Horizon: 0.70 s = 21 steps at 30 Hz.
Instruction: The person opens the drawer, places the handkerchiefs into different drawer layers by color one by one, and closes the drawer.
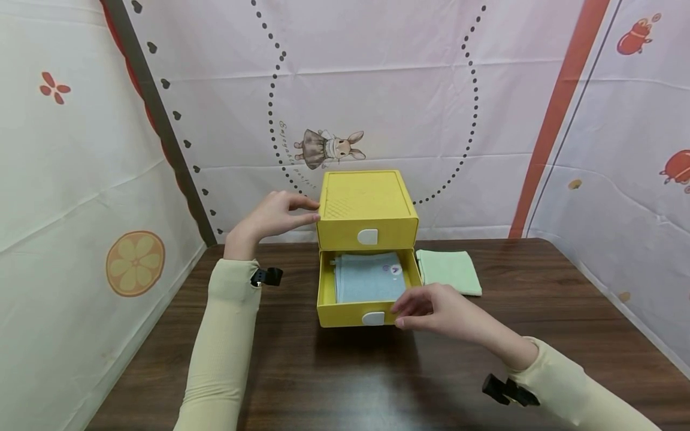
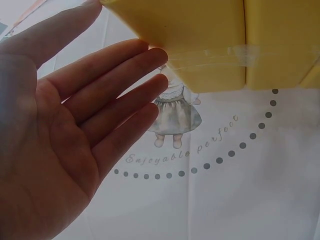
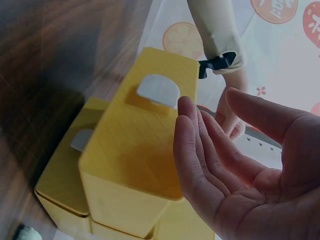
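A yellow drawer unit [image 1: 366, 194] stands on the table, with white tabs on its drawer fronts. Its middle drawer [image 1: 345, 316] is pulled out, and a folded light-blue cloth [image 1: 366, 281] with a small purple-and-white mark lies inside. My left hand [image 1: 277, 214] is at the unit's upper left side, thumb and fingertips right at its edge, the fingers nearly straight in the left wrist view. Close to the right front corner of the pulled-out drawer is my right hand [image 1: 439, 311], fingers loosely bent with nothing between them. A lower drawer front [image 3: 70, 165] shows in the right wrist view.
A folded pale-green cloth [image 1: 450, 272] lies on the dark wooden table [image 1: 291, 371], right beside the drawer unit. Behind the unit hangs a printed white curtain [image 1: 377, 90] with a rabbit figure, and similar fabric flanks both sides.
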Available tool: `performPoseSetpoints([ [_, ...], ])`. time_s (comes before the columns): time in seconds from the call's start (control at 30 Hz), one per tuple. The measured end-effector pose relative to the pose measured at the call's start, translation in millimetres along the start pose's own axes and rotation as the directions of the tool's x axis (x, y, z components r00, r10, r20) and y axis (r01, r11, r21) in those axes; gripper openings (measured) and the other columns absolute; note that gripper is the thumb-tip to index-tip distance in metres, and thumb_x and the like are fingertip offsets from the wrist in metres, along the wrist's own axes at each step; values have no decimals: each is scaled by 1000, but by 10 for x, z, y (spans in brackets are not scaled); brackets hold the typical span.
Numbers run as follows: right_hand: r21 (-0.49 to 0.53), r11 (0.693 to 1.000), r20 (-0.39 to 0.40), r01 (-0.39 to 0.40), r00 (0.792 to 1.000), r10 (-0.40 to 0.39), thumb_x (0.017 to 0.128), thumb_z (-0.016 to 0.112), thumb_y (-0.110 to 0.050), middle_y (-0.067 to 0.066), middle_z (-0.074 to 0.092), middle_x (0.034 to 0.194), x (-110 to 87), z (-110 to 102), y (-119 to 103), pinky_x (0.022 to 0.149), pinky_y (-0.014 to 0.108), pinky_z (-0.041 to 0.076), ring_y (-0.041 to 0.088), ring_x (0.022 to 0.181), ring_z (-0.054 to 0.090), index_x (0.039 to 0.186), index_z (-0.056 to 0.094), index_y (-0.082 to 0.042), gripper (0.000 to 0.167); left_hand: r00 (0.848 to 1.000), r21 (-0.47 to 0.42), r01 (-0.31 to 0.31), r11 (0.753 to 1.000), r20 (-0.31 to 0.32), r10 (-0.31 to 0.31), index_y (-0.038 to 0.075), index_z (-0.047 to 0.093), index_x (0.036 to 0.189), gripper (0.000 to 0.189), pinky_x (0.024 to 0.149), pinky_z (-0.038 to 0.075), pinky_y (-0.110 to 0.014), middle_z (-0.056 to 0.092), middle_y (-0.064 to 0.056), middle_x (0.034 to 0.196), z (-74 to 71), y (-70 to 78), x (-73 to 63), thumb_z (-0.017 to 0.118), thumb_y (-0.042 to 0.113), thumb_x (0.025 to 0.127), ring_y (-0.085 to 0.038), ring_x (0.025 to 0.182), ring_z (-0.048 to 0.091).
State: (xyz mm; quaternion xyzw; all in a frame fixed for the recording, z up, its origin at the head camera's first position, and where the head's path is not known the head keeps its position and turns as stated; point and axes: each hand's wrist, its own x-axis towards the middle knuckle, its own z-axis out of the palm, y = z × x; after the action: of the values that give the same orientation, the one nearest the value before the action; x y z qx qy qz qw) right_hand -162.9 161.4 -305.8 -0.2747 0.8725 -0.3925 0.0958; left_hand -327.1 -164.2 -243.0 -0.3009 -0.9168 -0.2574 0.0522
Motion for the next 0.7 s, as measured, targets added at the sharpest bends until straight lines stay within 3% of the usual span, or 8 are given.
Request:
performPoseSetpoints([
  [0.33,-11,999,13,-31,999,31,86,70,-33,-8,72,88,-17,147,118,68,22,52,4,80,66,100,71,-18,21,1000,-7,9,1000,0,-9,18,66,121,44,95,47,-45,64,-4,124,-1,-10,-8,63,46,88,-22,114,59],
  [0.7,11,999,-3,-48,999,48,85,70,-30,-6,72,84,18,332,219,64,20,50,4,75,65,102,71,-12,25,1000,-7,6,1000,-8,-6,18,66,121,43,95,47,-45,65,-3,124,11,-19,7,64,46,88,-21,114,59],
])
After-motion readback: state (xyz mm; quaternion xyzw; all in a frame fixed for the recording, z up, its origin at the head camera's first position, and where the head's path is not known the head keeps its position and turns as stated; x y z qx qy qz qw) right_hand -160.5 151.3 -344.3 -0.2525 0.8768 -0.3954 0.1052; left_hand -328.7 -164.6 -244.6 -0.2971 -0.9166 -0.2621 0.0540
